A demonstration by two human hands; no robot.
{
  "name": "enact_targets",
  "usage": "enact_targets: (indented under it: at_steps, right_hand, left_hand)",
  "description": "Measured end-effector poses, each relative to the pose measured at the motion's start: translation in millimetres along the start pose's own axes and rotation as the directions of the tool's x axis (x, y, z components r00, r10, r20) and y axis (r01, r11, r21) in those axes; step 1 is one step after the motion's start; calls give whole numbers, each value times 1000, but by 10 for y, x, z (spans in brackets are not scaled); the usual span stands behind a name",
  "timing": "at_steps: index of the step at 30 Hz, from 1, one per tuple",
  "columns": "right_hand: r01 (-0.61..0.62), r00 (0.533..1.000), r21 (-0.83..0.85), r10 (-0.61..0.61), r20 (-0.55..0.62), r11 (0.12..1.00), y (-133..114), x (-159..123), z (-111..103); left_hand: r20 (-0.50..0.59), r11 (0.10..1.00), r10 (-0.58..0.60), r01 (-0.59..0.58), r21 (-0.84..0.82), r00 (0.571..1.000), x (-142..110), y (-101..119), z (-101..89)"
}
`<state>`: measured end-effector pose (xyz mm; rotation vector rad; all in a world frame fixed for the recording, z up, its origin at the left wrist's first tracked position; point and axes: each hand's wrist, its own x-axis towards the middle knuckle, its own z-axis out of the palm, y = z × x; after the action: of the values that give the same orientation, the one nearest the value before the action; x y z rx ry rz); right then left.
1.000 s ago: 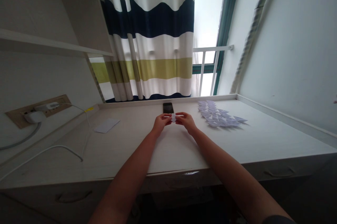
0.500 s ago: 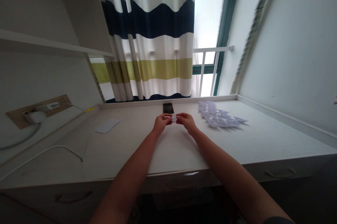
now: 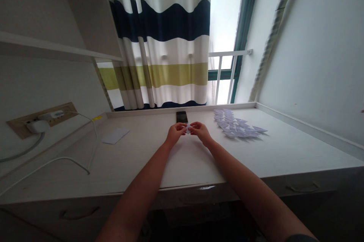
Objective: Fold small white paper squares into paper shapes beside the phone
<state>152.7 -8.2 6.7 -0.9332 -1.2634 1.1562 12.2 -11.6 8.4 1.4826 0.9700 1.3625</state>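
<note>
One white desk (image 3: 136,162) stretches across the view, with a striped curtain (image 3: 159,52) hanging beyond its far edge. Many pointed folded-paper pieces (image 3: 239,127) lie clustered on the desk's right side. Near the middle, the left hand (image 3: 174,134) and right hand (image 3: 201,132) face each other, well apart from some flat white paper (image 3: 115,136) at the left. Just beyond them lies a dark smartphone (image 3: 182,116). Between the hands sits a small folded paper (image 3: 188,129), pinched by the fingers of both.
</note>
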Motion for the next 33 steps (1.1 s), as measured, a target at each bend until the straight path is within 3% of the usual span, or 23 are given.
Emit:
enact_targets:
  at_steps: [6, 13, 22, 33]
  right_hand:
    - [42, 999, 8, -42, 0, 999, 9, 2, 5]
    - [123, 989, -28, -121, 87, 992, 20, 12, -18]
    - [186, 982, -111, -180, 60, 976, 52, 34, -27]
    - [172, 983, -131, -161, 86, 976, 39, 36, -22]
  left_hand:
    - [9, 1000, 13, -13, 6, 1000, 16, -27, 14]
    - [-15, 999, 48, -48, 16, 999, 30, -32, 5]
    - [103, 996, -41, 49, -75, 994, 2, -37, 2]
    - [10, 1000, 22, -22, 2, 1000, 40, -52, -19]
